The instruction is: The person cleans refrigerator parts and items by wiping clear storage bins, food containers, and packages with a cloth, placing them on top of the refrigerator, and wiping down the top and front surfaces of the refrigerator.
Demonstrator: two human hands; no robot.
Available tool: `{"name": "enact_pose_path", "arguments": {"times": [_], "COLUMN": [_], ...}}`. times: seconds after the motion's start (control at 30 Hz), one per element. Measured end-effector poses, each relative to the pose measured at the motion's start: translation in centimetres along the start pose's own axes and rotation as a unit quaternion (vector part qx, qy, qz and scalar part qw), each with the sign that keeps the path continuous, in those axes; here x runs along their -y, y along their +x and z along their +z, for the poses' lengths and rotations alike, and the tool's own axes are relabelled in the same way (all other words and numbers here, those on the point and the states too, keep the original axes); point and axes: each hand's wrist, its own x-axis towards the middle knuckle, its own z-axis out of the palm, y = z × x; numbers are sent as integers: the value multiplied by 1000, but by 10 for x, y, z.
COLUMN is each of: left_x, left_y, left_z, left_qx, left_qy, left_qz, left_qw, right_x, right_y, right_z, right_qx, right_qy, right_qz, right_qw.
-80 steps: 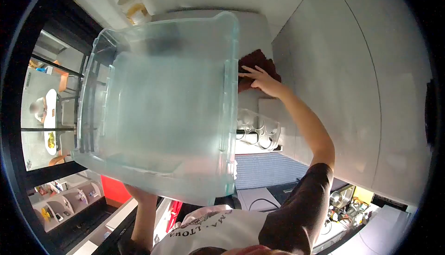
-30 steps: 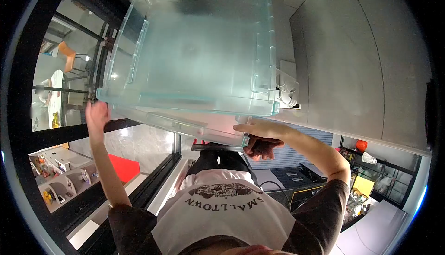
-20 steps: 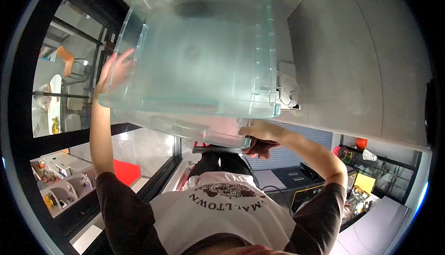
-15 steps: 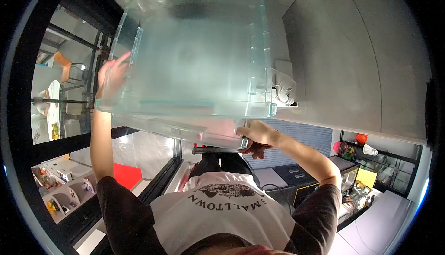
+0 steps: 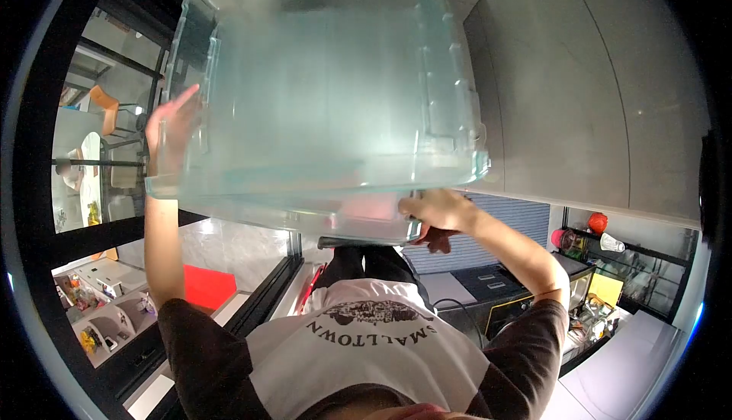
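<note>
A large clear plastic bin point(image 5: 305, 92) with greenish edges fills the upper middle of the head view, blurred by motion. My left hand point(image 5: 174, 126) is at its left side wall, partly seen through the plastic, the index finger stretched along it. Below the front rim hangs a lower clear panel point(image 5: 358, 225); whether it belongs to the same bin or a second one, I cannot tell. My right hand point(image 5: 438, 214) grips this panel's right corner, thumb on top and fingers curled beneath. No contents can be made out in the bin.
Tall grey cabinet fronts point(image 5: 557, 92) rise close on the right. Black-framed glass point(image 5: 107, 138) stands on the left, above a shelf of small items point(image 5: 107, 313). A dark appliance point(image 5: 488, 290) and a cluttered counter point(image 5: 595, 321) are at the lower right.
The bin has come nearer and looks larger, its right end moving right and slightly up. It now covers the white items beside the cabinet. Both hands moved with it, the right one outward.
</note>
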Motion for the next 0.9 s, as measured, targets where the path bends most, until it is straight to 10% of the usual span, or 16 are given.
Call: {"name": "enact_pose_path", "arguments": {"times": [0.2,0.4,0.5,0.73,0.9], "left_x": [-32,-21,4,6,24], "left_y": [18,88,131,173,209], "left_z": [41,108,116,175,180], "left_qx": [82,-85,53,11,44], "left_qy": [-39,37,241,25,43], "left_qz": [1,118,284,51,96], "left_qw": [996,989,926,998,993], "right_x": [-20,-39,-65,-82,-113], "right_y": [-14,-24,-18,-16,13], "right_z": [-52,-135,-178,-212,-245], "right_qx": [-102,-265,-233,-253,-309], "right_qy": [-57,-101,-59,-73,-112], "right_qz": [-46,-75,-146,-95,-116], "right_qw": [992,956,960,960,937]}}
